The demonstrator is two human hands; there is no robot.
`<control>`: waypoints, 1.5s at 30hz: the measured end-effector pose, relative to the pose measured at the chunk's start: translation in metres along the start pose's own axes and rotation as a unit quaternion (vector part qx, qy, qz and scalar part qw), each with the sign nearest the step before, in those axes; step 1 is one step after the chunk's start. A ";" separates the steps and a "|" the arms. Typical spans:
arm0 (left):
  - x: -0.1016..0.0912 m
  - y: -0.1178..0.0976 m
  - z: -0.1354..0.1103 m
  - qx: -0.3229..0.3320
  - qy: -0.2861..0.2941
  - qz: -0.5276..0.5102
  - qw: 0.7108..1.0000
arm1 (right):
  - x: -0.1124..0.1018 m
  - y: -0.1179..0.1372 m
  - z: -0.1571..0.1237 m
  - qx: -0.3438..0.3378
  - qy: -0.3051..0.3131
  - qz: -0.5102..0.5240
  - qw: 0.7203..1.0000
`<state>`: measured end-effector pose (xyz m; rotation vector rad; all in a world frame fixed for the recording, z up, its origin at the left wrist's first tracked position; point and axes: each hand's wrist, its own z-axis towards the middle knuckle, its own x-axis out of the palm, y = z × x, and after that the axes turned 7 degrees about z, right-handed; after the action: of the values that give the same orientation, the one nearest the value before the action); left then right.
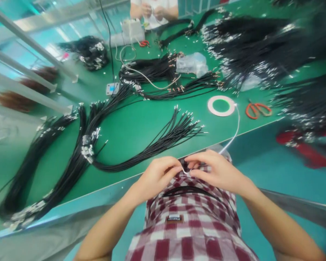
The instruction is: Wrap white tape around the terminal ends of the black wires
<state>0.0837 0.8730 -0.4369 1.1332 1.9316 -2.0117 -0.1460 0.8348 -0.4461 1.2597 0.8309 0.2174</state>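
Pinching white wire [236,128] between both hands [157,177] [218,172]

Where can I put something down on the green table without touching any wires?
Try the bare green mat below the pale round tape ring and orange-handled scissors, near the front edge. Another patch lies left of the fanned black crimped wires. The far right is crowded with heaped black wires, and the left with long black bundles.
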 end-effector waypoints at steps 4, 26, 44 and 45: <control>-0.003 0.003 0.002 0.000 0.006 0.029 1.000 | -0.003 -0.001 0.001 0.016 0.008 0.045 0.999; 0.038 0.023 0.016 -0.191 -0.071 -0.494 0.845 | 0.021 -0.002 -0.002 -0.084 -0.097 0.196 0.972; 0.055 0.005 -0.004 0.004 -0.230 -0.167 0.959 | 0.045 -0.019 -0.011 -0.103 -0.196 0.162 0.962; 0.057 0.006 -0.003 0.001 -0.234 -0.175 0.956 | 0.046 -0.020 -0.010 -0.101 -0.196 0.160 0.962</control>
<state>0.0474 0.8968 -0.4745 0.2703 1.9614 -2.1866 -0.1265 0.8622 -0.4841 1.1857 0.2544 0.2920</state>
